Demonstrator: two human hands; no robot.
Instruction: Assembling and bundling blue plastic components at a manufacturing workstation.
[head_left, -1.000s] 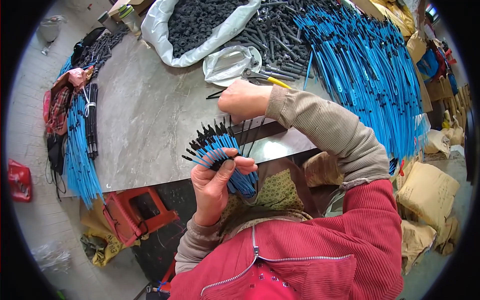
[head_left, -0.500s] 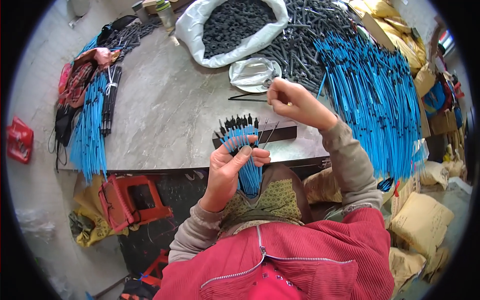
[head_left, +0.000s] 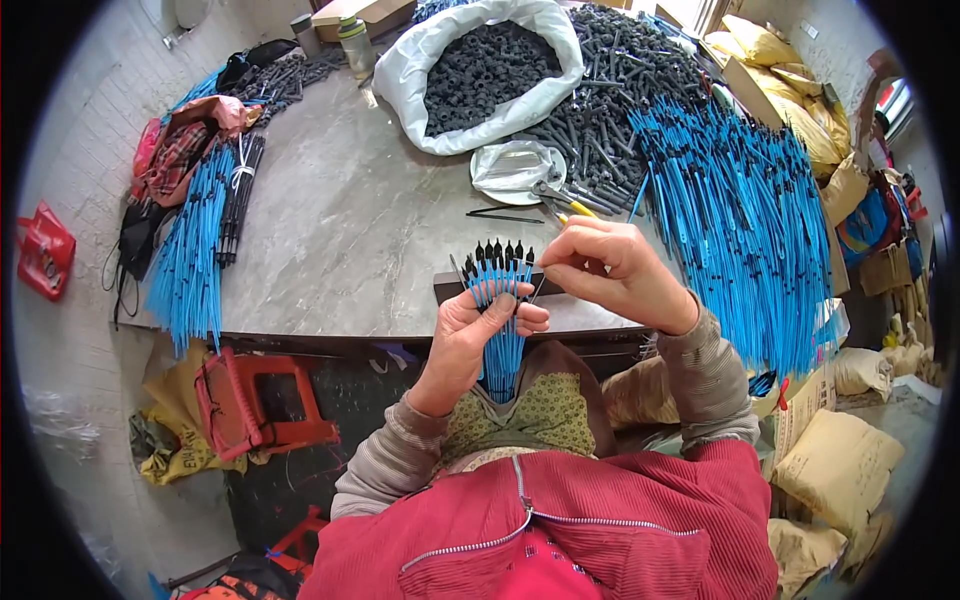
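Note:
My left hand [head_left: 468,340] is wrapped around a fanned bunch of thin blue rods [head_left: 505,350] with black tips, which point away from me above the table's near edge. To its right, my right hand [head_left: 620,270] is pinched, thumb against forefinger, close beside the tips. Anything in that pinch is too small to make out. A dark bar-shaped block [head_left: 450,289] lies on the table edge just behind the bunch. Beyond my right hand, yellow-handled pliers [head_left: 578,208] rest by a white plate [head_left: 500,197] with clear plastic film on it.
A white sack [head_left: 400,85] of small black parts stands at the back, with a heap of black parts [head_left: 620,80] beside it. Many blue rods [head_left: 740,230] pile up at the right. More blue rods [head_left: 190,250] hang over the left edge. A red stool [head_left: 290,435] stands below.
My right hand has come down from beside the plate to the tips of the bunch, leaving the pliers in view. My left hand keeps its hold, and the view has shifted slightly.

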